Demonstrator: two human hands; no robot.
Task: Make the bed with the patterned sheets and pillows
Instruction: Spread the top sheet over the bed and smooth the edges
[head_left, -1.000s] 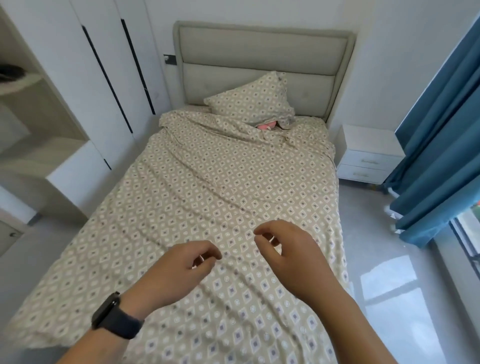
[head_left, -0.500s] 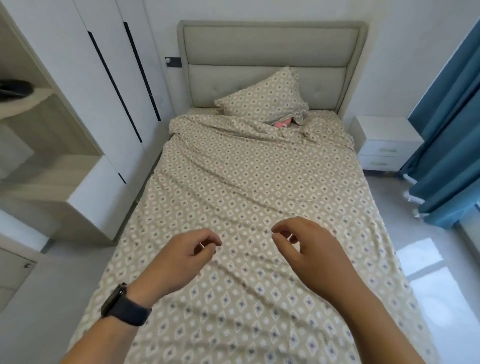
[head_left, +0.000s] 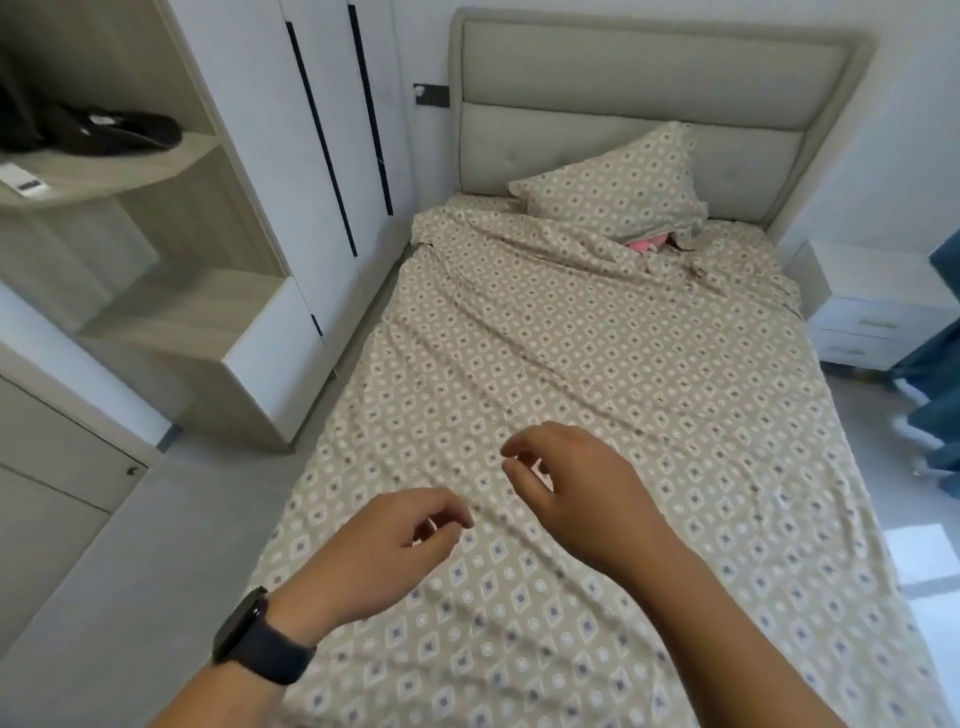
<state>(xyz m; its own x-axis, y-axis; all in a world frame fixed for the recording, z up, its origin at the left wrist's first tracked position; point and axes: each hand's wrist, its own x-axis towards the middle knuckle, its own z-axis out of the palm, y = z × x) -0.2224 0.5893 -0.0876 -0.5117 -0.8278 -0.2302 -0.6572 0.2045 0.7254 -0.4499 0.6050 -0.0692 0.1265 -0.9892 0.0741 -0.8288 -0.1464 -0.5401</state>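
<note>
One wrinkled diamond-patterned sheet (head_left: 597, 395), spread flat

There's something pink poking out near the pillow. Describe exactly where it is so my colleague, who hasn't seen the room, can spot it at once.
Start at the padded grey headboard and drop to the patterned pillow leaning against it. Tucked under the pillow's lower right corner, where the rumpled patterned sheet bunches up, sits the pink item. It is the only pink thing on the beige bedding; what it is cannot be told.
</note>
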